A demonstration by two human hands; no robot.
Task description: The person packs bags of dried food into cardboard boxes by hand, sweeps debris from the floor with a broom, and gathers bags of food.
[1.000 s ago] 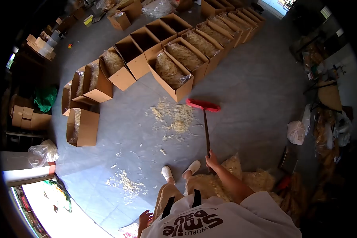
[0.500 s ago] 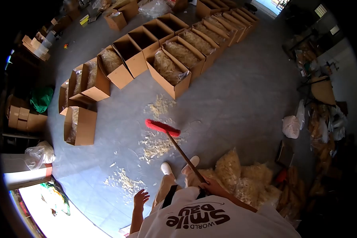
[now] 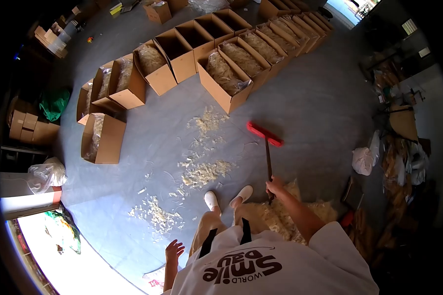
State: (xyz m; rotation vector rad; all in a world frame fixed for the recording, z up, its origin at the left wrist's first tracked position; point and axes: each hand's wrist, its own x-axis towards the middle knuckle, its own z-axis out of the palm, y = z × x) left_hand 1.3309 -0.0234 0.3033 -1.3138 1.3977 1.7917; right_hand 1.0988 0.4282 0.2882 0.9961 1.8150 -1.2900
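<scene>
My right hand (image 3: 274,186) is wrapped round the dark handle of a broom with a red head (image 3: 265,133), which rests on the grey floor to the right of the scraps. Pale shavings lie in several loose patches: one pile (image 3: 207,121) below the boxes, another (image 3: 207,172) above my feet, and a scattered one (image 3: 157,215) at lower left. Out to the left of my body, my left hand (image 3: 174,250) hangs with its fingers apart and holds nothing.
Rows of open cardboard boxes (image 3: 225,80), many filled with bagged shavings, cross the floor ahead. A lone box (image 3: 109,140) stands at left. Clear bags of shavings (image 3: 300,209) lie beside my right foot. A white bag (image 3: 363,161) sits at right.
The broom head has swung from over the middle scraps back to their right and farther away. My right hand has moved forward and right with the handle. The middle pile is more gathered.
</scene>
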